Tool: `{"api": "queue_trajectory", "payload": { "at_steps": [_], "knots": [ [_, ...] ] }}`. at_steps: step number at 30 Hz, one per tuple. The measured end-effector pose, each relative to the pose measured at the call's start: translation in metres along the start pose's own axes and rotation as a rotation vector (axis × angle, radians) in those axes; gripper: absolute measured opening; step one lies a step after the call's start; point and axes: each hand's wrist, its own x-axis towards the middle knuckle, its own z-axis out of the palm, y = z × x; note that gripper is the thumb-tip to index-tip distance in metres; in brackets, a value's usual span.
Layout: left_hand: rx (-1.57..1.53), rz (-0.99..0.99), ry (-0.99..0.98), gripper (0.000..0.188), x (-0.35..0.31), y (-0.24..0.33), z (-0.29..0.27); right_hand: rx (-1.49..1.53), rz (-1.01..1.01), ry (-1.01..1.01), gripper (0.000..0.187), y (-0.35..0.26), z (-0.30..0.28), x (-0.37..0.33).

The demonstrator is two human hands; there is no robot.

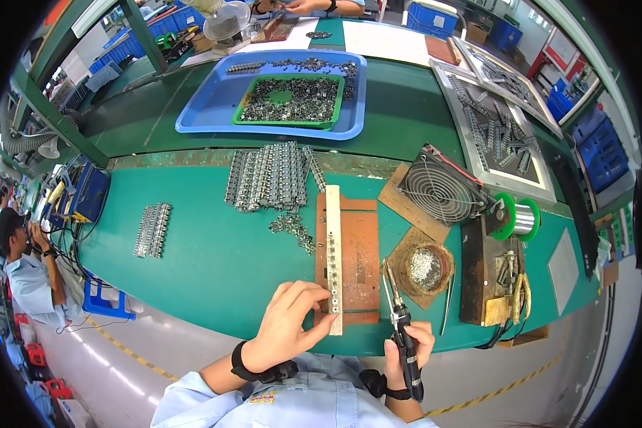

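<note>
My left hand (291,314) is at the near end of a long white strip (333,214) with a row of small metal parts set along its middle. Its curled fingers and thumb press on the strip's left edge, around one of the parts. Under the strip lies a reddish-brown board (360,257). A black-handled soldering iron (405,342) is gripped in my right hand (410,349), its thin tip pointing up and away, right of the board. Beyond the strip are stacked rows of metal parts (271,175) and a loose pile of small parts (292,230).
A round dish of silvery bits (426,269), a fan (441,189) and a green solder spool (517,217) stand to the right. Another strip bundle (152,230) lies left. Farther back is a blue tray (192,118) holding a green tray (242,118). Other people work nearby.
</note>
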Motion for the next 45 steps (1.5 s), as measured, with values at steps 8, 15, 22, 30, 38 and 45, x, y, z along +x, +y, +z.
{"api": "queue_trajectory", "payload": {
  "at_steps": [8,15,22,30,38,45],
  "knots": [
    [0.024,0.053,0.052,0.027,0.032,0.016,-0.024,-0.002,0.006,0.003,0.038,0.001,-0.002,-0.003],
    [0.047,0.084,0.024,0.025,0.040,0.018,-0.027,0.071,0.055,0.079,0.036,-0.005,0.001,-0.001],
    [0.040,0.105,-0.016,0.024,0.043,0.017,-0.026,0.058,0.043,0.082,0.035,-0.003,0.001,-0.001],
    [-0.021,0.059,-0.038,0.024,0.041,0.016,-0.027,0.033,0.045,0.081,0.035,-0.006,0.002,0.001],
    [-0.079,0.027,-0.039,0.023,0.042,0.012,-0.028,0.028,0.045,0.086,0.035,-0.007,0.004,0.002],
    [-0.135,-0.005,-0.069,0.024,0.043,0.011,-0.031,0.029,0.036,0.105,0.035,-0.006,0.004,0.000]
  ]
}}
